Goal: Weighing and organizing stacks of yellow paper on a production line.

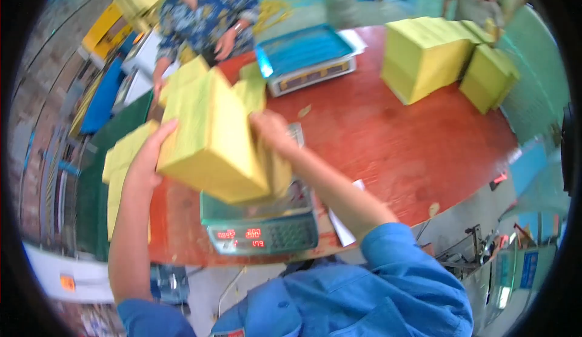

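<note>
Between my two hands is a thick yellow block (209,137) that looks like a stack of sheets, tilted and slightly blurred. My left hand (147,155) grips its left side, thumb toward the upper edge. On the far right side, my right hand (271,129) presses with bent fingers, partly hidden by the block. Beneath it stands a digital scale (260,231) with lit red digits; the block covers much of its pan, and I cannot tell whether they touch.
A red table (357,149) holds a second scale with a blue tray (306,52). More yellow stacks (424,58) stand at the far right, others (127,167) at the left. Across the table is a masked person in a patterned shirt (209,6); another person (476,3) works at the far right.
</note>
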{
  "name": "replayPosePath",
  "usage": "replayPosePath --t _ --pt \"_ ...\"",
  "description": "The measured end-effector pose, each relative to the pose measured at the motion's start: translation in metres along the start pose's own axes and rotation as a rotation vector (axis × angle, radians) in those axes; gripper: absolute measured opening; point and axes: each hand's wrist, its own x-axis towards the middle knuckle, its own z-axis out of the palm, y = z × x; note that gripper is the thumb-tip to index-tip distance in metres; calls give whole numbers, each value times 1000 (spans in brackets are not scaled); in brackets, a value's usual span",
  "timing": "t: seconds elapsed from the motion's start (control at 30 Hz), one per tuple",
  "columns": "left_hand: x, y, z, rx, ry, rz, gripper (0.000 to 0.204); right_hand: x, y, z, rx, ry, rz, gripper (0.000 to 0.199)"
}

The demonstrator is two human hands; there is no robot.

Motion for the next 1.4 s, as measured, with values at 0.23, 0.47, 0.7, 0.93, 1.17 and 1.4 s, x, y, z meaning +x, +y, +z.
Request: replayPosePath --t 0.23,0.47,0.7,0.93,1.17,1.4 --pt "-32 -10 9 -22 -131 -116 51 -65 -20 -3 71 74 -9 48" --pt "-33 -13 18 71 -432 -153 52 -170 -39 -22 54 439 -136 33" --pt "-6 -19 5 15 -594 -119 54 -274 -22 -5 472 63 457 33" --pt "-21 -27 19 -8 -681 -120 56 -261 -19 29 1136 0 515 51" --pt "-63 -39 86 -68 -695 -89 60 -295 -29 -48 922 132 510 49" --pt "-53 -62 249 -113 -734 -162 58 -318 6 -229 589 340 327 44"
